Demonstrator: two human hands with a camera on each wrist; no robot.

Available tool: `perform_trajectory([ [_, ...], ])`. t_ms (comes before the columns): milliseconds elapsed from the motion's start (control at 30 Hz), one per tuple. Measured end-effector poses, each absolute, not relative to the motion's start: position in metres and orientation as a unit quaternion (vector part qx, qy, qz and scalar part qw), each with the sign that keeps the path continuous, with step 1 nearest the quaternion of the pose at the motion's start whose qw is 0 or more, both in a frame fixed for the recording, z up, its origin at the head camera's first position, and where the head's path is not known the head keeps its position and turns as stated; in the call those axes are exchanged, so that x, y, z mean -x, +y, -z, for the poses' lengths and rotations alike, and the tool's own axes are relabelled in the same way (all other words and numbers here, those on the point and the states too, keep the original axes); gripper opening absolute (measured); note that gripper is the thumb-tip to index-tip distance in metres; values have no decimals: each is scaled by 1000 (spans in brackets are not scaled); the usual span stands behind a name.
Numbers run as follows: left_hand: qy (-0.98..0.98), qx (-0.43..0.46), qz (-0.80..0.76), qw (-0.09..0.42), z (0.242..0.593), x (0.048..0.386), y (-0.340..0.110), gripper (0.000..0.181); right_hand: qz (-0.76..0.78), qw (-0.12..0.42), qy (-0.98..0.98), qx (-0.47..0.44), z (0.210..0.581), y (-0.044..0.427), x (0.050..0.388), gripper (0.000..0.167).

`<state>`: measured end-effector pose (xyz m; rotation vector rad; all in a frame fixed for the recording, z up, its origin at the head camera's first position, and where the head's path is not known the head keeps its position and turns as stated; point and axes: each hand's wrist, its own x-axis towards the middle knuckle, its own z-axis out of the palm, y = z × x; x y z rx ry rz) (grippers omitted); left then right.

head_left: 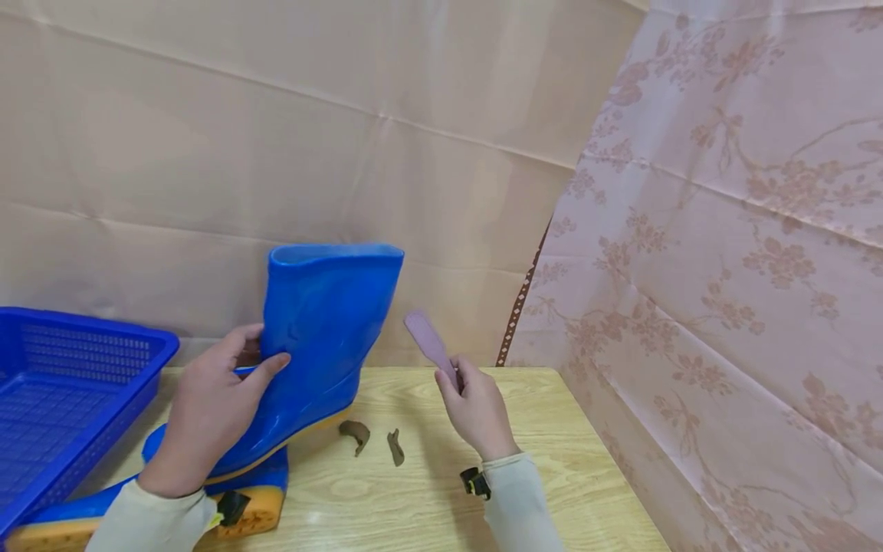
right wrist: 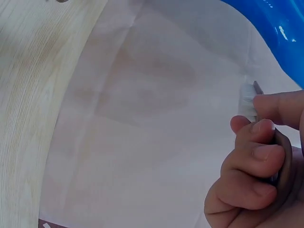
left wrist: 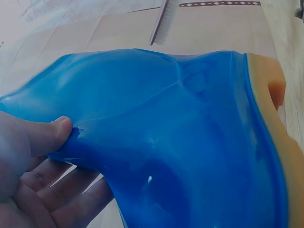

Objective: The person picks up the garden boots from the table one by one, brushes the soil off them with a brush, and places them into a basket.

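Left hand (head_left: 207,418) pinches a blue boot (head_left: 327,330) by its shaft, while the right hand (head_left: 479,406) grips a pink brush (head_left: 426,336) apart from it. From the left, a blue basket (head_left: 90,346) stands beside a second boot (head_left: 267,506) lying beneath the held one; two brown scraps (head_left: 395,448) lie on the wood-grained table (head_left: 386,510); floral cloth (head_left: 779,261) hangs at right.

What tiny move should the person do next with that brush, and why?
I'd probably bring the brush across until its pale bristles touch the upper blue boot. The left hand grips that boot by its shaft, while the right hand holds the brush in the air beside it, with a gap between them.
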<state>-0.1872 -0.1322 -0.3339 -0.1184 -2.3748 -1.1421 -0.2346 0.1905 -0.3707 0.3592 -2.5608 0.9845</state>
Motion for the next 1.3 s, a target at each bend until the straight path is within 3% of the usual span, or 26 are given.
perform_trajectory([
  [333,-877,36,415,239,334,184,-131,50,-355,188,-906,-131,373,192,233,18],
  [600,-872,67,407,263,335,188,-129,45,-345,197,-909,-124,371,192,234,18],
  [1300,-868,21,394,301,327,173,-141,46,-336,205,-910,-130,364,197,233,16],
])
